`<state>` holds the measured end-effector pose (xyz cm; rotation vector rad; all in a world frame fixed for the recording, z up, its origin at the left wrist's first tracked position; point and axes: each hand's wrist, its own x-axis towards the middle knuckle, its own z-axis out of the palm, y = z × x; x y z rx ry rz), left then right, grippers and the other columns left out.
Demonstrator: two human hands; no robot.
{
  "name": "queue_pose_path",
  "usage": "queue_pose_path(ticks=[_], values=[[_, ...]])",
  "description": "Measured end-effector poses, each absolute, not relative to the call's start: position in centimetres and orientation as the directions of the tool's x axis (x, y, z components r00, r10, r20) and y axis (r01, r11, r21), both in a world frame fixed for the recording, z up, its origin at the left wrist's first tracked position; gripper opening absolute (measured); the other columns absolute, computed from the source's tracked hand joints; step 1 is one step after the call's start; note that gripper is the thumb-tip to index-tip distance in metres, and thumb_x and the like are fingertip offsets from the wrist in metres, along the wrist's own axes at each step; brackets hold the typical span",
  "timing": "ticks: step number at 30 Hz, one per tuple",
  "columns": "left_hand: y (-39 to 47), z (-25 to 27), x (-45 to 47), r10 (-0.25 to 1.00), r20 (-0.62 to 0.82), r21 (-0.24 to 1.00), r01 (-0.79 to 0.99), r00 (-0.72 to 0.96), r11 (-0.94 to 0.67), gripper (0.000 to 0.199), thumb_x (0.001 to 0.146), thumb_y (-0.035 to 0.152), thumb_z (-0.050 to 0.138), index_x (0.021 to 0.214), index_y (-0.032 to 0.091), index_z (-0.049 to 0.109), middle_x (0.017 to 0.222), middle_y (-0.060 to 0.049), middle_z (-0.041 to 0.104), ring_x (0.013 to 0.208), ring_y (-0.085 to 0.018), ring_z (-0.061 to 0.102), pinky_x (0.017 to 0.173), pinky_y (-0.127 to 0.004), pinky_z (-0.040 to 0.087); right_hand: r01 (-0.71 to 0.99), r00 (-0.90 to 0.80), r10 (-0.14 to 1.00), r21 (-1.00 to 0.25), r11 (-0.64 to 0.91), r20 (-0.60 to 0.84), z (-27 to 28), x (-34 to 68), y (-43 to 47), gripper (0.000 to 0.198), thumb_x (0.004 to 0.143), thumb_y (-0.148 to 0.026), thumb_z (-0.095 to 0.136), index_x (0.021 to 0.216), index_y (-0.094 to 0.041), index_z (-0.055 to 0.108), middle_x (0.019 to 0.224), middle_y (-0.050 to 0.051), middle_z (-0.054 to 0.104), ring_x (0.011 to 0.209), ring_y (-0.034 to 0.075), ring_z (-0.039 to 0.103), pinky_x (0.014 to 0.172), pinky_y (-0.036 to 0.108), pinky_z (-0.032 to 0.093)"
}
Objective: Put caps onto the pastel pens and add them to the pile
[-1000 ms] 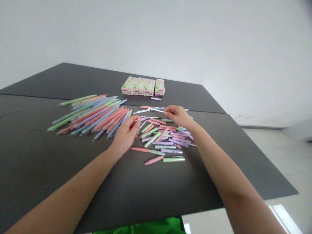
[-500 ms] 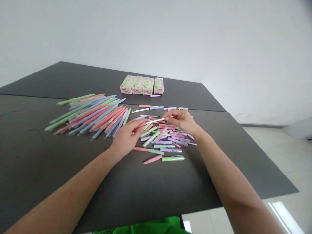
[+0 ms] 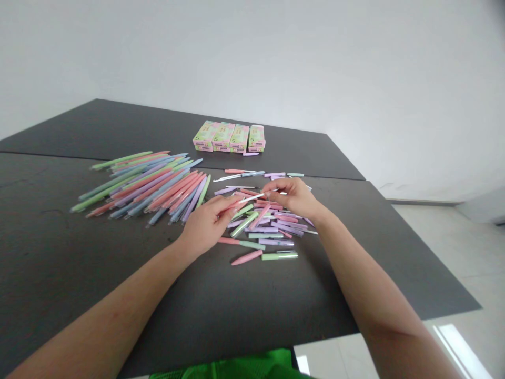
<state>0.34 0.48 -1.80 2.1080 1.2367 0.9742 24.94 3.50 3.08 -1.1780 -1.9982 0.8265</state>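
Observation:
My left hand (image 3: 207, 221) pinches a pink pen barrel (image 3: 233, 202) above a heap of loose pen parts (image 3: 272, 223) in pink, lilac and green. My right hand (image 3: 294, 196) holds a thin white refill (image 3: 255, 197) whose left tip meets the barrel's open end. Both hands hover just over the dark table (image 3: 221, 305), close together. To the left lies a wide pile of assembled pens (image 3: 145, 184) in green, pink, blue and lilac.
Several pink-and-green small boxes (image 3: 230, 138) stand in a row at the back. A few refills and caps (image 3: 244, 175) lie loose behind the heap. The table edge runs along the right, with a pale tiled floor (image 3: 465, 273) beyond.
My right hand picked a white refill from the back of the heap and brought it toward the left hand's pink barrel. The two hands have moved closer together.

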Motion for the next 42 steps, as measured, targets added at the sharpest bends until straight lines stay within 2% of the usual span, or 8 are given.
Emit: queue_pose_path(ticks=[5, 12, 16, 20, 25, 29, 34, 42], values=[[0.1, -1.8, 0.6, 0.875, 0.3, 0.708, 0.526, 0.379, -0.471, 0.036, 0.091, 0.032, 0.05, 0.123, 0.029, 0.065, 0.104, -0.005, 0.068, 0.091, -0.02, 0.064, 0.086, -0.031, 0.049, 0.443, -0.458, 0.866, -0.792, 0.42, 0.203, 2.6, 23.5, 2.9, 0.014, 0.082, -0.023, 0.063, 0.089, -0.017, 0.075, 0.085, 0.004, 0.074, 0.079, 0.017, 0.067, 0.072, 0.027, 0.049], [-0.4, -2.0, 1.1, 0.907, 0.197, 0.852, 0.393, 0.372, -0.346, 0.037, 0.088, 0.034, 0.05, 0.12, 0.032, 0.067, 0.104, -0.004, 0.067, 0.078, -0.019, 0.067, 0.056, -0.025, 0.055, 0.387, -0.497, 0.849, -0.83, 0.402, 0.179, 1.6, 21.8, 2.2, 0.014, 0.081, -0.019, 0.063, 0.088, -0.017, 0.075, 0.089, 0.004, 0.075, 0.087, 0.017, 0.069, 0.078, 0.029, 0.053], [-0.2, -2.0, 1.1, 0.892, 0.217, 0.809, 0.439, 0.396, -0.391, 0.036, 0.09, 0.035, 0.048, 0.12, 0.03, 0.067, 0.109, -0.004, 0.068, 0.088, -0.021, 0.068, 0.072, -0.029, 0.056, 0.368, -0.505, 0.851, -0.857, 0.36, 0.141, 1.4, 21.8, 2.2, 0.013, 0.081, -0.023, 0.065, 0.088, -0.016, 0.074, 0.086, 0.004, 0.074, 0.081, 0.016, 0.069, 0.076, 0.028, 0.054], [0.0, -1.4, 0.8, 0.885, 0.284, 0.74, 0.503, 0.368, -0.446, 0.039, 0.093, 0.035, 0.045, 0.126, 0.028, 0.063, 0.12, -0.004, 0.068, 0.108, -0.023, 0.063, 0.097, -0.035, 0.047, 0.269, -0.494, 0.867, -0.937, 0.224, 0.065, 2.0, 23.3, 3.1, 0.03, 0.08, -0.033, 0.068, 0.106, -0.017, 0.068, 0.08, 0.003, 0.073, 0.072, 0.015, 0.068, 0.068, 0.027, 0.054], [0.4, -1.4, 0.4, 0.923, 0.268, 0.752, 0.539, 0.278, -0.38, 0.04, 0.093, 0.038, 0.043, 0.127, 0.026, 0.061, 0.119, -0.004, 0.069, 0.108, -0.025, 0.063, 0.098, -0.036, 0.045, 0.308, -0.089, 0.976, -0.927, 0.216, 0.198, 3.7, 27.6, 5.0, 0.023, 0.084, -0.035, 0.059, 0.09, -0.015, 0.068, 0.074, 0.005, 0.071, 0.063, 0.012, 0.062, 0.061, 0.023, 0.049], [0.6, -1.8, 0.3, 0.929, 0.258, 0.746, 0.555, 0.267, -0.367, 0.039, 0.094, 0.04, 0.041, 0.126, 0.027, 0.061, 0.119, -0.004, 0.068, 0.106, -0.024, 0.063, 0.094, -0.034, 0.045, 0.533, 0.014, 0.981, -0.831, 0.156, 0.193, 4.0, 30.7, 5.7, 0.018, 0.076, -0.024, 0.059, 0.085, -0.014, 0.071, 0.069, 0.003, 0.069, 0.058, 0.012, 0.058, 0.057, 0.023, 0.045], [0.6, -1.9, 0.3, 0.942, 0.241, 0.718, 0.61, 0.232, -0.334, 0.037, 0.094, 0.041, 0.041, 0.12, 0.025, 0.06, 0.103, -0.005, 0.069, 0.088, -0.022, 0.064, 0.08, -0.031, 0.046, 0.854, -0.093, 0.992, -0.505, 0.122, 0.083, 3.0, 31.9, 5.5, 0.022, 0.071, -0.016, 0.056, 0.08, -0.017, 0.076, 0.071, 0.002, 0.072, 0.067, 0.016, 0.063, 0.063, 0.025, 0.045], [0.8, -1.8, 0.2, 0.959, 0.206, 0.61, 0.741, 0.194, -0.281, 0.026, 0.091, 0.037, 0.041, 0.107, 0.026, 0.06, 0.083, -0.002, 0.068, 0.075, -0.022, 0.062, 0.065, -0.029, 0.042, 0.93, -0.213, 0.974, -0.29, 0.227, 0.081, 0.5, 30.0, 5.5, 0.036, 0.081, -0.015, 0.055, 0.114, -0.016, 0.07, 0.114, 0.009, 0.071, 0.094, 0.02, 0.066, 0.087, 0.03, 0.047]])
